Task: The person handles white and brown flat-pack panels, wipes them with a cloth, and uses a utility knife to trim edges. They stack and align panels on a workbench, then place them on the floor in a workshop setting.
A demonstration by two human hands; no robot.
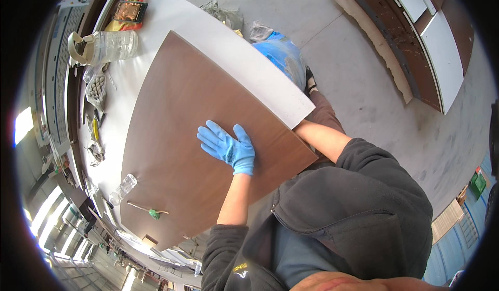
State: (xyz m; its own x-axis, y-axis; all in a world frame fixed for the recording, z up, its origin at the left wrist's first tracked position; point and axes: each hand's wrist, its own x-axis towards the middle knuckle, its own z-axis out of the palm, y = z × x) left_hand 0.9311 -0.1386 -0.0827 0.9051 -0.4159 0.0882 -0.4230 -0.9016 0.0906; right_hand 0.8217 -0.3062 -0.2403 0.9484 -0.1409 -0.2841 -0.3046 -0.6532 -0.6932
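A large brown board [187, 104] with a smooth face lies across a white tabletop [260, 78]. My left hand [228, 148], in a blue work glove, rests flat on the board's near part with its fingers spread, holding nothing. My right forearm [325, 137] reaches to the board's right-hand edge near the white table corner. Board and table corner hide my right hand, so I cannot see its fingers or what they touch. Toward the board's left end lies a small green thing [154, 214] on a thin stick or cord.
Along the table's far left side are a clear jug [112, 47] with a beige handle, yellow-handled pliers [95, 127], a bag of pale pieces [96, 89] and a clear bottle [123, 189]. A blue bag [283, 57] stands beyond the table. Brown and white panels [442, 57] are stacked at far right.
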